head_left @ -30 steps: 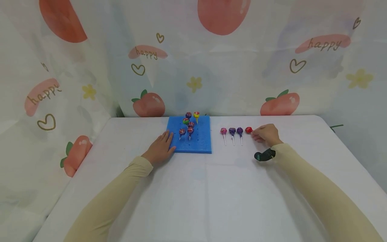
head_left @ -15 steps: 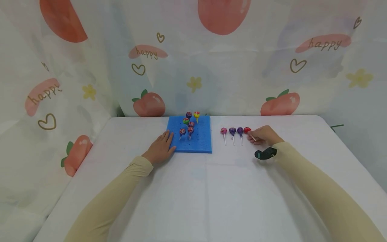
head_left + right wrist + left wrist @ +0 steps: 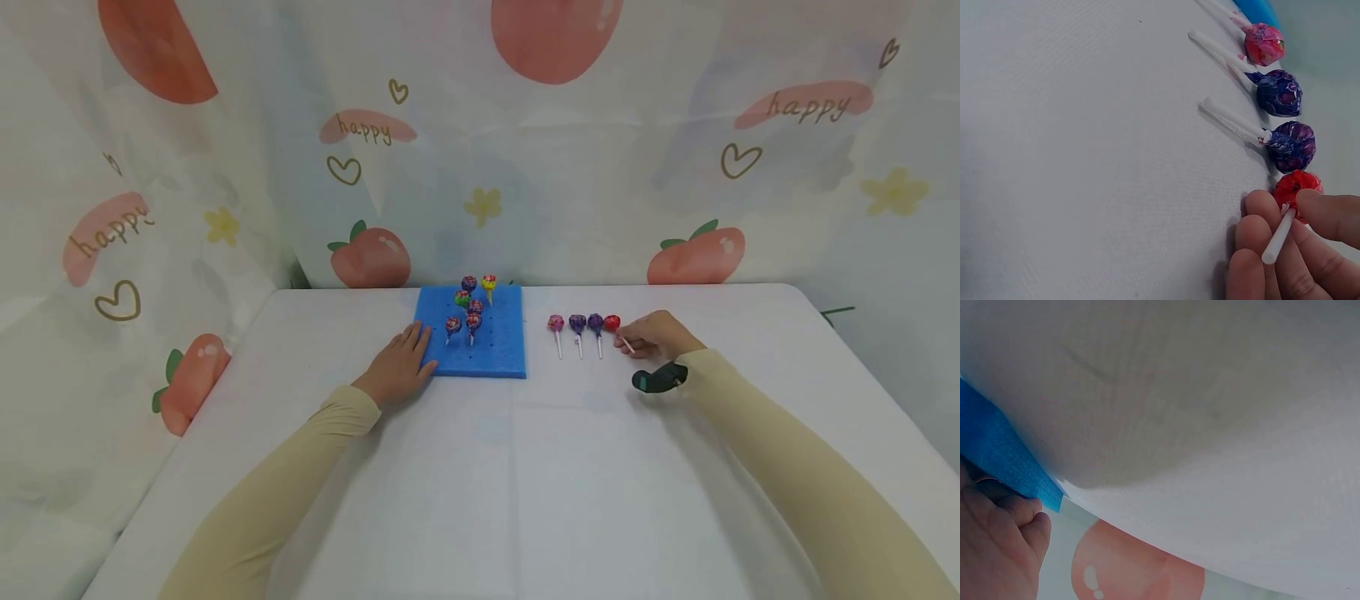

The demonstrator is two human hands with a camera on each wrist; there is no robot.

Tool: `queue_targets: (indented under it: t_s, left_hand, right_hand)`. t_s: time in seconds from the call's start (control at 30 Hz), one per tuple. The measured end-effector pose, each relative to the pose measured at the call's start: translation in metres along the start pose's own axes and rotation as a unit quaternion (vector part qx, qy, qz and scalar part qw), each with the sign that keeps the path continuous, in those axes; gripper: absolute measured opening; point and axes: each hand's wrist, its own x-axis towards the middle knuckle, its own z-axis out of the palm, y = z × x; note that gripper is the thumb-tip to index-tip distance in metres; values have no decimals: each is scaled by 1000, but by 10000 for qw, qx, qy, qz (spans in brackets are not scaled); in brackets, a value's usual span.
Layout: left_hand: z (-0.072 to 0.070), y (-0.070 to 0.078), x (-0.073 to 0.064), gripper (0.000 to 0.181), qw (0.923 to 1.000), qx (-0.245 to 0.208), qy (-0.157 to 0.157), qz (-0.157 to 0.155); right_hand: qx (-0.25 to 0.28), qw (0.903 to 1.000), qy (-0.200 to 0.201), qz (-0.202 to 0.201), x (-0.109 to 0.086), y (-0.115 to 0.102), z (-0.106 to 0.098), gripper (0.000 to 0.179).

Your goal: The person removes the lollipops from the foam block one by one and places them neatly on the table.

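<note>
My right hand pinches a red lollipop near the top of its white stick, between thumb and fingers. The stick points toward me in the right wrist view. Just left of it lie two purple lollipops and a pink lollipop in a row on the table. On the left, my left hand rests against the left edge of a blue foam board, fingers fairly straight. Several lollipops stand upright in the board, among them a yellow one and a green one.
The white table spreads in front of both arms. A patterned cloth hangs behind its far edge. Beneath my right wrist a dark strap-like device juts out from the sleeve.
The red lollipop has shifted slightly left, closer to the purple one, and its stick has swung round toward me in my right fingers. My left hand has stayed on the board.
</note>
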Motion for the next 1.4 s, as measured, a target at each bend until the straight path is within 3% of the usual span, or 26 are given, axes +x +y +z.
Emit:
queue_targets:
  t_s: [0.23,0.4,0.77,1.07,1.4]
  left_hand:
    - [2,-1,2,68,10000,-20,25,-12]
    - [6,-3,4,68,10000,31,16,-43]
    - [6,-2,5,69,10000,20,73,-61]
    - [7,-3,5,68,10000,-5,78,-44]
    - [7,-3,4,68,9999,27,95,-76]
  right_hand:
    - [-389,9992,14,48,-1,-4,0,43]
    - [-334,9994,41,-47,-3,-6,2,46]
    - [-167,9976,666,57,5,-1,3,40]
    - [-423,9974,573,-144,4,1,3,39]
    - [-446,9973,567,-110,5,0,5,38]
